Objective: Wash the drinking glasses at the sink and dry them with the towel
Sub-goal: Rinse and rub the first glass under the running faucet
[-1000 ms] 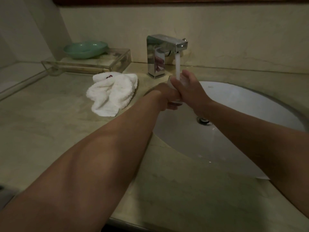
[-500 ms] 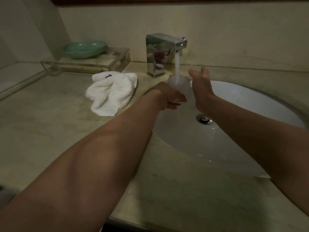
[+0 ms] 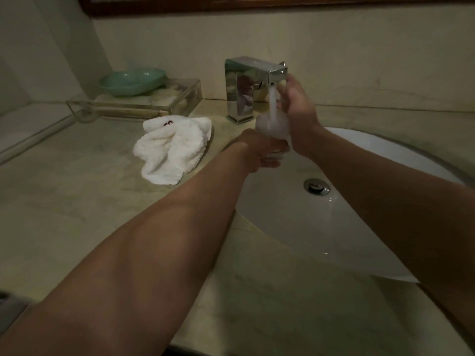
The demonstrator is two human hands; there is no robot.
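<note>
A clear drinking glass (image 3: 273, 125) stands upright under the running stream of the chrome faucet (image 3: 241, 86), white with frothing water. My left hand (image 3: 264, 152) grips the glass around its base, above the left side of the white sink basin (image 3: 359, 227). My right hand (image 3: 298, 109) is raised just right of the glass, its fingers reaching up to the tip of the spout; how they lie there is hidden. A crumpled white towel (image 3: 174, 147) lies on the counter left of the sink.
A green dish (image 3: 132, 82) sits on a clear tray (image 3: 154, 104) at the back left by the wall. The drain plug (image 3: 316, 186) shows in the basin. Beige stone counter (image 3: 77, 201) spreads left and in front.
My right hand let go of the glass's rim, opened, and rose to the spout's end. My left hand kept the glass under the water.
</note>
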